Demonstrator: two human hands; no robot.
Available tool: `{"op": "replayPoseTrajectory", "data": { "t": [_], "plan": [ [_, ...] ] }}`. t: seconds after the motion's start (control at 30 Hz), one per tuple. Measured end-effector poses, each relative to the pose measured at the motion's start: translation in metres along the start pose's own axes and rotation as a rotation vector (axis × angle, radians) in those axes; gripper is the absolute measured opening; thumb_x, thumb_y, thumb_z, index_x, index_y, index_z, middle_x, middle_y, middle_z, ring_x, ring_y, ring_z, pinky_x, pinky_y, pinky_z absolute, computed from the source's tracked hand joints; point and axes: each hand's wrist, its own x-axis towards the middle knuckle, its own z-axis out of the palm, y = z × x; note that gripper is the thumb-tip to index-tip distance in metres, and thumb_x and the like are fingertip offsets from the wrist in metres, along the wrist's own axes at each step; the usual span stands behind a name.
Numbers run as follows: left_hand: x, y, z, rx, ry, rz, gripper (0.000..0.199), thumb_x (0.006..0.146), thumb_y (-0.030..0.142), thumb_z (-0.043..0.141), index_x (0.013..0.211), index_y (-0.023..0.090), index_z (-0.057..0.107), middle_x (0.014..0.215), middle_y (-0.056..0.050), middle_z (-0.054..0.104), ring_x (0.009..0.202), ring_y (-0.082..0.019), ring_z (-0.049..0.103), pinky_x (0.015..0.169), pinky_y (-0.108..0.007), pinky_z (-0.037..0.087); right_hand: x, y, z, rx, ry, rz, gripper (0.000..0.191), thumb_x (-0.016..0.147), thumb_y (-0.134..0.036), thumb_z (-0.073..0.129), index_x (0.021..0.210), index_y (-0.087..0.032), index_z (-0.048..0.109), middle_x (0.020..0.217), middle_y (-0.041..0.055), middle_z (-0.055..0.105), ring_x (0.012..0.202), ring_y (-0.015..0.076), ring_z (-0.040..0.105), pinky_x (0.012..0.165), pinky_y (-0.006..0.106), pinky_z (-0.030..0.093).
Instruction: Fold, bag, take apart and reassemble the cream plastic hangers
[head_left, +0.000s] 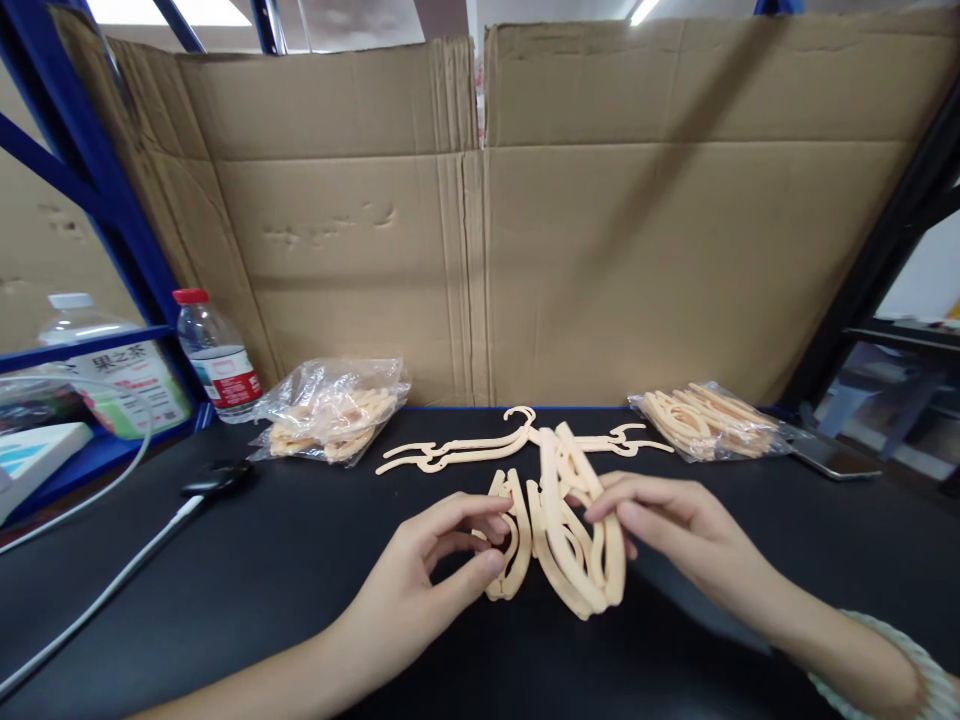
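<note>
My right hand (682,520) pinches a cream folding clothes hanger (559,530), folded up and tilted over the black table, between thumb and fingers. Other folded pieces overlap it, so I cannot tell how many are in this hand. To its left stands another folded hanger (517,560). My left hand (442,560) is beside that one, thumb and fingers curved and apart; whether the fingertips touch it is unclear. Behind both hands, unfolded hangers (480,445) with hooks lie spread on the table.
Clear plastic bags of hangers lie at back left (330,415) and back right (705,420). A phone (836,457) is beside the right bag. On the left are a red-capped bottle (221,360), a black charger (217,478) and a white cable (105,590). Cardboard (675,250) walls the back.
</note>
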Motion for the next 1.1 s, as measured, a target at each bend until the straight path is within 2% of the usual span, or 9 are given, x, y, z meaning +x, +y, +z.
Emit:
{"op": "replayPoseTrajectory", "data": {
  "t": [0.13, 0.33, 0.43, 0.53, 0.67, 0.73, 0.8, 0.93, 1.1],
  "plan": [
    [-0.001, -0.004, -0.003, 0.287, -0.062, 0.122, 0.027, 0.087, 0.024, 0.057, 0.114, 0.023, 0.064, 0.1, -0.006, 0.066, 0.097, -0.021, 0.062, 0.091, -0.034, 0.049, 0.01, 0.013, -0.024, -0.139, 0.135, 0.207, 0.035, 0.082, -0.046, 0.061, 0.067, -0.015, 0.061, 0.059, -0.0001, 0.054, 0.049, 0.0083, 0.045, 0.046, 0.021, 0.036],
    [-0.001, -0.003, -0.005, 0.425, -0.134, 0.184, 0.027, 0.089, 0.021, 0.053, 0.115, 0.024, 0.062, 0.104, -0.007, 0.065, 0.1, -0.022, 0.061, 0.093, -0.034, 0.048, 0.01, 0.025, -0.034, -0.36, 0.004, 0.361, 0.031, 0.081, -0.046, 0.06, 0.071, -0.016, 0.057, 0.047, -0.0033, 0.05, 0.038, 0.0071, 0.041, 0.037, 0.018, 0.032],
    [-0.002, -0.003, -0.006, 0.45, -0.177, 0.207, 0.031, 0.089, 0.02, 0.052, 0.118, 0.025, 0.06, 0.109, -0.007, 0.064, 0.101, -0.022, 0.061, 0.093, -0.034, 0.049, 0.005, 0.02, -0.03, -0.41, -0.058, 0.385, 0.03, 0.084, -0.046, 0.057, 0.078, -0.017, 0.057, 0.084, 0.0084, 0.07, 0.037, 0.0058, 0.048, 0.034, 0.019, 0.038],
    [-0.003, 0.0, -0.005, 0.475, -0.238, 0.236, 0.037, 0.087, 0.016, 0.052, 0.122, 0.026, 0.058, 0.113, -0.007, 0.063, 0.103, -0.022, 0.059, 0.093, -0.034, 0.049, 0.001, 0.011, -0.028, -0.484, -0.094, 0.312, 0.026, 0.083, -0.043, 0.059, 0.079, -0.017, 0.058, 0.129, 0.0126, 0.056, 0.042, 0.0037, 0.051, 0.035, 0.021, 0.043],
    [-0.01, 0.01, -0.003, 0.559, -0.325, 0.239, 0.051, 0.08, 0.02, 0.062, 0.13, 0.029, 0.055, 0.132, -0.008, 0.055, 0.12, -0.028, 0.052, 0.103, -0.041, 0.043, -0.003, 0.001, -0.03, -0.65, -0.114, 0.044, 0.018, 0.082, -0.036, 0.063, 0.091, -0.02, 0.066, 0.109, 0.0088, 0.064, 0.072, 0.0149, 0.061, 0.066, 0.029, 0.054],
    [-0.015, 0.013, -0.001, 0.609, -0.373, 0.236, 0.056, 0.078, 0.03, 0.068, 0.133, 0.031, 0.054, 0.139, -0.007, 0.051, 0.128, -0.033, 0.045, 0.11, -0.049, 0.034, -0.008, -0.002, -0.031, -0.685, -0.199, -0.068, 0.04, 0.079, -0.038, 0.069, 0.117, -0.025, 0.063, 0.124, 0.0098, 0.059, 0.11, 0.0262, 0.057, 0.094, 0.041, 0.049],
    [-0.019, 0.013, 0.001, 0.646, -0.398, 0.235, 0.062, 0.078, 0.041, 0.069, 0.137, 0.034, 0.05, 0.146, -0.006, 0.046, 0.134, -0.036, 0.038, 0.114, -0.056, 0.022, -0.013, -0.002, -0.028, -0.684, -0.324, -0.093, 0.07, 0.075, -0.044, 0.073, 0.139, -0.031, 0.047, 0.148, 0.0087, 0.041, 0.136, 0.034, 0.035, 0.11, 0.051, 0.032],
    [-0.021, 0.001, 0.004, 0.671, -0.473, 0.25, 0.072, 0.083, 0.048, 0.063, 0.146, 0.032, 0.034, 0.155, -0.006, 0.027, 0.141, -0.039, 0.023, 0.113, -0.062, 0.009, -0.02, 0.004, -0.011, -0.671, -0.509, -0.016, 0.089, 0.079, -0.054, 0.067, 0.151, -0.033, 0.018, 0.16, 0.0068, 0.011, 0.145, 0.037, 0.008, 0.114, 0.06, 0.013],
    [-0.013, -0.015, 0.001, 0.664, -0.572, 0.231, 0.077, 0.081, 0.052, 0.063, 0.147, 0.03, 0.032, 0.156, -0.006, 0.022, 0.142, -0.041, 0.019, 0.112, -0.063, 0.009, -0.017, 0.008, 0.012, -0.644, -0.508, -0.026, 0.086, 0.085, -0.052, 0.06, 0.151, -0.028, 0.011, 0.159, 0.0073, 0.004, 0.145, 0.0343, 0.003, 0.116, 0.057, 0.008]
  ]
}}
